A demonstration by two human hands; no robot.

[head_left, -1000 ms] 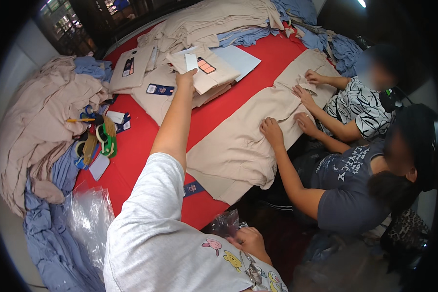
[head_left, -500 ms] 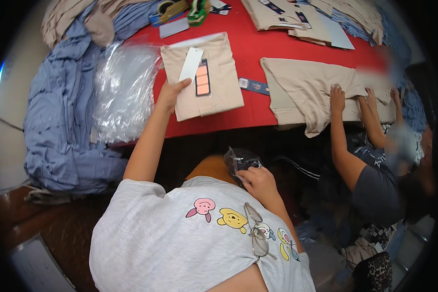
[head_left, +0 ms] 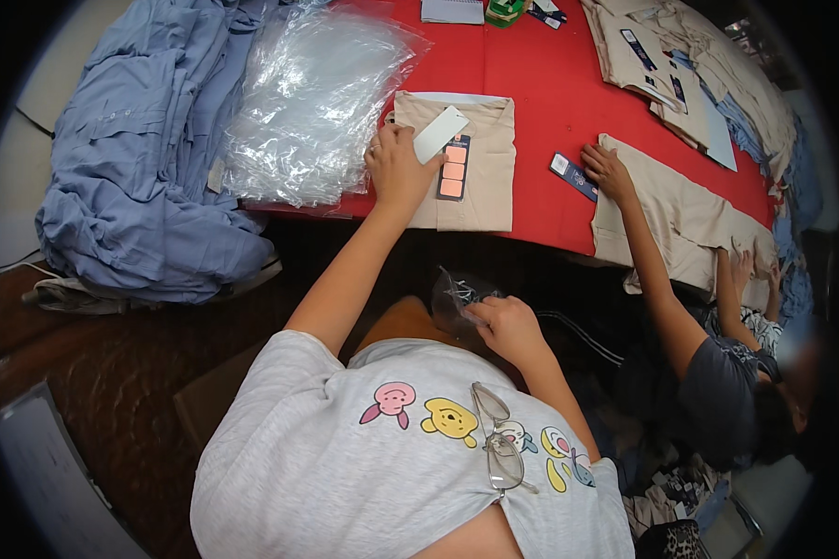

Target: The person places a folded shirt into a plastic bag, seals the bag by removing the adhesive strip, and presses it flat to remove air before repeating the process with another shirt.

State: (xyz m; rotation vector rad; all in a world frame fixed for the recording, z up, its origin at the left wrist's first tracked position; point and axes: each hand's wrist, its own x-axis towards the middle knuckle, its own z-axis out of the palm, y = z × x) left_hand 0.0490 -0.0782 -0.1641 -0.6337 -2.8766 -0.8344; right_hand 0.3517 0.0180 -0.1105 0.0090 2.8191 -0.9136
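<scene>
A folded beige shirt (head_left: 488,177) lies on the red table in front of me. A dark hang tag with peach blocks (head_left: 453,172) and a blank white tag (head_left: 440,135) rest on it. My left hand (head_left: 401,170) lies over the shirt's left edge, fingers spread, its thumb against the white tag. Down at my lap, the fingers of my right hand (head_left: 511,328) are closed on a small clear plastic bag (head_left: 451,300). Small pale pieces show inside the bag, too blurred to name.
Clear plastic sleeves (head_left: 312,102) are stacked left of the shirt, beside a heap of blue garments (head_left: 149,177). At right, a co-worker's hand (head_left: 609,172) rests on a beige garment (head_left: 667,210) near a navy tag (head_left: 574,177). More folded beige garments (head_left: 629,65) lie beyond.
My view has shifted. The folded shirt has come down level on the table, and my left hand has loosened from its edge. The co-worker's hand has moved left along the beige garment.
</scene>
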